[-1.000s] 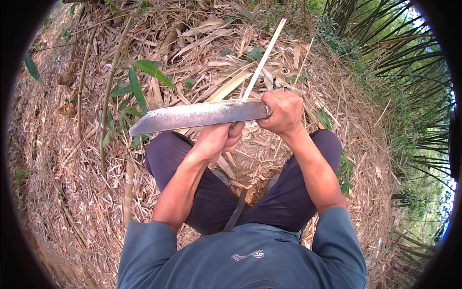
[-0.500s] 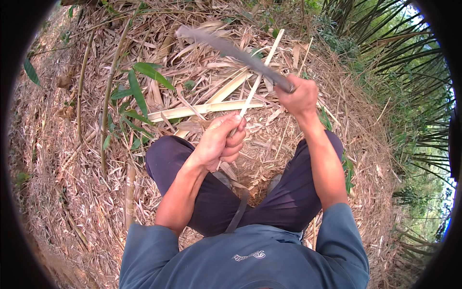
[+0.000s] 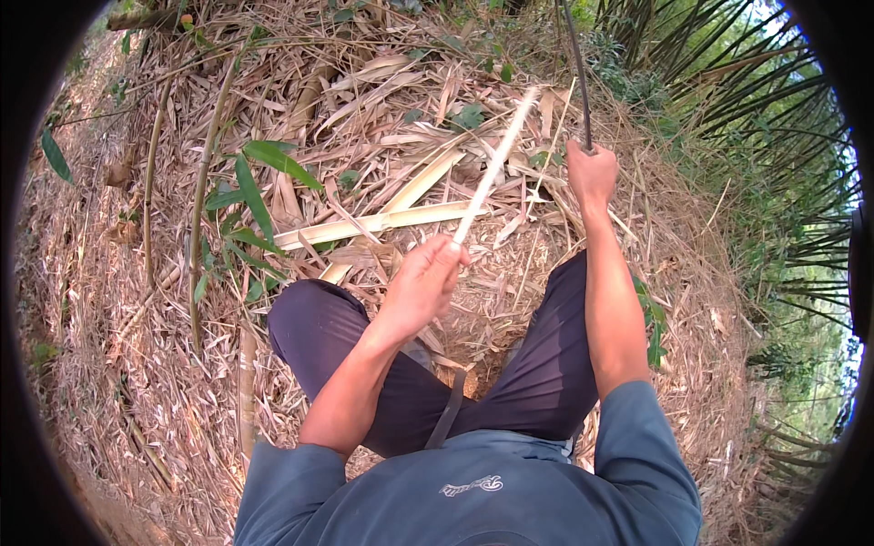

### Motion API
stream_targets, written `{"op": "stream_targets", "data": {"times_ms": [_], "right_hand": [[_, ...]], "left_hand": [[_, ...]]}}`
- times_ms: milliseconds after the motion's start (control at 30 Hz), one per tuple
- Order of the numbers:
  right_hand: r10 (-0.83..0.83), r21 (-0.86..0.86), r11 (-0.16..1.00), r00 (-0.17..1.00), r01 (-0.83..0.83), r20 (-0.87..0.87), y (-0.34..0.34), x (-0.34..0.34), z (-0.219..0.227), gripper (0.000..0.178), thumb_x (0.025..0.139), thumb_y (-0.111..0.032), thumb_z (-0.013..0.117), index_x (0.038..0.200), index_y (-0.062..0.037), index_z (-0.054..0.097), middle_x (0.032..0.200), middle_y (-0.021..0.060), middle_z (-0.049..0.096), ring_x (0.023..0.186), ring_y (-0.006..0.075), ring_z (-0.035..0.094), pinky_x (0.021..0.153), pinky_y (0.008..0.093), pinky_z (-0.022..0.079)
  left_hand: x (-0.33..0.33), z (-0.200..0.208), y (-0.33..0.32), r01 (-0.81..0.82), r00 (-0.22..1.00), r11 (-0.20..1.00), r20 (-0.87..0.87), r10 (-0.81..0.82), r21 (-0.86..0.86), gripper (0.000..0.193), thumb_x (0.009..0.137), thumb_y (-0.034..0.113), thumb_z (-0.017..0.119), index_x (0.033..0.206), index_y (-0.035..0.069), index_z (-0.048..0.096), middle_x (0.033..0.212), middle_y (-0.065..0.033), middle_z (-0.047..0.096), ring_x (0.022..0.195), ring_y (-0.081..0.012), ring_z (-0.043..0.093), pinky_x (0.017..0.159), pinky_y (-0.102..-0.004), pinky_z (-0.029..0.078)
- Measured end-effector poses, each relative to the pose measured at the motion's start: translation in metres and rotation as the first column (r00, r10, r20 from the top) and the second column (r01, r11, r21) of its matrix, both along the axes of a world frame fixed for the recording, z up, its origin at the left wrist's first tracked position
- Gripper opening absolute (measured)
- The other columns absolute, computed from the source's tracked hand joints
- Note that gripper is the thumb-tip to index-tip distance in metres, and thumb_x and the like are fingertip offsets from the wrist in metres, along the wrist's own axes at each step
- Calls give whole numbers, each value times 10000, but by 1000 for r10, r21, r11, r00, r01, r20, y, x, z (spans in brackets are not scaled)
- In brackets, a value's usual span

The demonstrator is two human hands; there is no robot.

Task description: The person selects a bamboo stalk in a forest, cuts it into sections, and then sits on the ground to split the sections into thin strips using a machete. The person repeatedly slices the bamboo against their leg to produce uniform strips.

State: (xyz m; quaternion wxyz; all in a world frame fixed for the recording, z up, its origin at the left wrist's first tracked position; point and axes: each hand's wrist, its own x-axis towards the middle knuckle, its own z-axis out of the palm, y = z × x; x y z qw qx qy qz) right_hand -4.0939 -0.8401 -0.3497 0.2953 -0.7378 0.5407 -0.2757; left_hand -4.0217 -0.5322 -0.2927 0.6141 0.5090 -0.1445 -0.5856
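My left hand (image 3: 423, 284) is closed round the lower end of a thin pale bamboo strip (image 3: 497, 164), which points up and away to the right, a little smeared by motion. In my right hand (image 3: 593, 175) is the handle of a long dark machete (image 3: 579, 77). Its blade stands nearly edge-on, pointing away from me, apart from the strip. Beyond my left hand, a pale split bamboo piece (image 3: 369, 224) lies across the leaf litter, meeting another split piece (image 3: 424, 180) that slants away.
Dry leaves (image 3: 382, 91) cover the ground. A leafy green shoot (image 3: 255, 196) and a thin upright stem (image 3: 208, 173) stand at the left. Long dark stalks and foliage (image 3: 728, 100) rise at the far right. My bent knees (image 3: 319, 318) frame the space below my hands.
The machete has swung from lying across the strip to pointing away at the right, with my right hand moving right and slightly up. My left hand has turned and lowered slightly, still holding the strip.
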Motion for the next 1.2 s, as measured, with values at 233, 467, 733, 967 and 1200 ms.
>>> {"op": "stream_targets", "data": {"times_ms": [233, 467, 733, 967, 1200], "right_hand": [[514, -376, 757, 843, -534, -162, 87, -1, 15, 241, 702, -298, 699, 664, -82, 600, 540, 67, 599, 505, 239, 616, 502, 349, 477], [644, -401, 634, 738, -662, -201, 103, 12, 8, 237, 686, -301, 724, 659, -100, 601, 583, 85, 622, 540, 280, 645, 513, 397, 499], [652, -491, 589, 736, -643, -182, 93, 7, 8, 221, 727, -324, 721, 695, -109, 681, 549, 105, 620, 510, 269, 639, 533, 395, 515], [128, 19, 992, 992, -128, 19, 2, 14, -5, 290, 761, -317, 647, 665, -44, 658, 545, 103, 601, 525, 210, 597, 587, 360, 480], [-13, 87, 996, 955, -13, 296, 13, 10, -25, 313, 770, -275, 654, 652, 15, 647, 536, 106, 595, 533, 168, 581, 547, 335, 437]], "left_hand": [[14, -14, -16, -155, 982, 988, 112, 154, 4, 271, 1057, 216, 386, 1102, 17, 565, 645, 58, 330, 460, -25, 275, 394, -215, 276], [19, 1, 2, -95, 991, 995, 101, 91, 31, 206, 1055, 211, 402, 987, 49, 508, 615, 70, 305, 431, -19, 228, 371, -202, 184], [22, -1, 11, -39, 989, 999, -140, 36, -12, 173, 1046, 182, 391, 997, 57, 501, 591, 70, 283, 397, -25, 202, 348, -213, 177], [13, 4, 15, 180, 966, 967, -153, -208, -181, 223, 1049, 197, 388, 1012, 46, 548, 591, 75, 292, 415, -24, 221, 357, -208, 182], [24, -28, -11, -323, 905, 946, 305, 298, 37, 375, 1059, 260, 410, 1286, 9, 572, 674, 54, 375, 450, -27, 285, 408, -205, 306]]}}
